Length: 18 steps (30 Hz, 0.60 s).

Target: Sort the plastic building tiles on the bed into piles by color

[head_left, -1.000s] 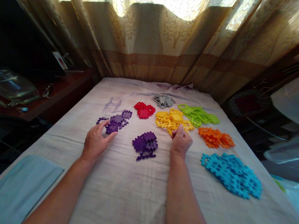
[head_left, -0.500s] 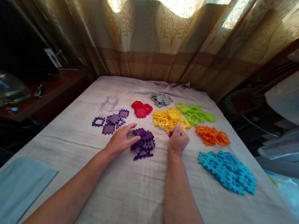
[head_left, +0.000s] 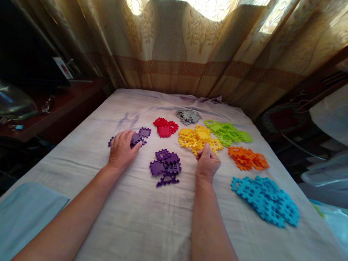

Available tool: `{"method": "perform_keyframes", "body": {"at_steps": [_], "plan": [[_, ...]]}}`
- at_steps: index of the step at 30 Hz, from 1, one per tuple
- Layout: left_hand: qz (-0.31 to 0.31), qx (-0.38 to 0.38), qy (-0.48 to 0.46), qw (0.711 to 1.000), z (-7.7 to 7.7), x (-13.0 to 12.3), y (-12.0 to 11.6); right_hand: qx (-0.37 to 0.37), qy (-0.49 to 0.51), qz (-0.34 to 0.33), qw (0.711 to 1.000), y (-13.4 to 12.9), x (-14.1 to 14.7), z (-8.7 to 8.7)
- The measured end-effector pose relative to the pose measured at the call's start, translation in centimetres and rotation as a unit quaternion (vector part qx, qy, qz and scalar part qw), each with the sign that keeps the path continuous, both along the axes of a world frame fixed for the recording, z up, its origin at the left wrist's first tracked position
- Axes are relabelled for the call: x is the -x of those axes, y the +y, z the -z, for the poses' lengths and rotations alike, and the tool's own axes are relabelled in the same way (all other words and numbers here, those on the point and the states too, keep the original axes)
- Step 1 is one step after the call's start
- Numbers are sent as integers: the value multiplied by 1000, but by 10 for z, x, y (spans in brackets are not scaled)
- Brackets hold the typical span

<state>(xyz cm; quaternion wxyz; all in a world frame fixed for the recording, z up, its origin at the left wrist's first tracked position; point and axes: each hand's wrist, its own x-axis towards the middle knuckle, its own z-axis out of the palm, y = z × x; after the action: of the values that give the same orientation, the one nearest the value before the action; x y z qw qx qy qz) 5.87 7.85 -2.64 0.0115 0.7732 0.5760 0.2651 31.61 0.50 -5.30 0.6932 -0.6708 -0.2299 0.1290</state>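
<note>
My left hand (head_left: 121, 150) reaches over the left pile of purple interlocking plastic tiles (head_left: 145, 132). Its thumb is apart from the fingers, with purple tiles showing in the gap, and it covers part of the pile. A second heap of darker purple tiles (head_left: 171, 167) lies between my two hands. My right hand (head_left: 208, 162) is closed in a loose fist at the near edge of the yellow tiles (head_left: 202, 133), and nothing shows in its fingers.
Red tiles (head_left: 164, 130) and grey tiles (head_left: 188, 116) lie farther back on the sheet-covered bed (head_left: 143, 224). To the right are piles of green tiles (head_left: 227, 132), orange tiles (head_left: 246, 158) and blue tiles (head_left: 266, 198). A light blue cloth (head_left: 21, 219) lies front left.
My left hand has moved left from the middle purple heap to the left purple pile. A flat purple tile at the heap's left side is now uncovered. My right hand stays in place.
</note>
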Motion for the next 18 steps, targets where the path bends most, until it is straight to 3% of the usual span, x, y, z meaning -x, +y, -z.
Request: {"method": "perform_keyframes", "body": {"at_steps": [5,11,18], "plan": [[-46,29,62,997,6,10,7,12,-11,2,1000,0,0,-1],[-31,-3,5,999,11,10,4,16,-14,2,1000,0,0,-1],[162,-8,-72,984,13,-20,-33,4,0,0,1000,-1,1,-2]]}}
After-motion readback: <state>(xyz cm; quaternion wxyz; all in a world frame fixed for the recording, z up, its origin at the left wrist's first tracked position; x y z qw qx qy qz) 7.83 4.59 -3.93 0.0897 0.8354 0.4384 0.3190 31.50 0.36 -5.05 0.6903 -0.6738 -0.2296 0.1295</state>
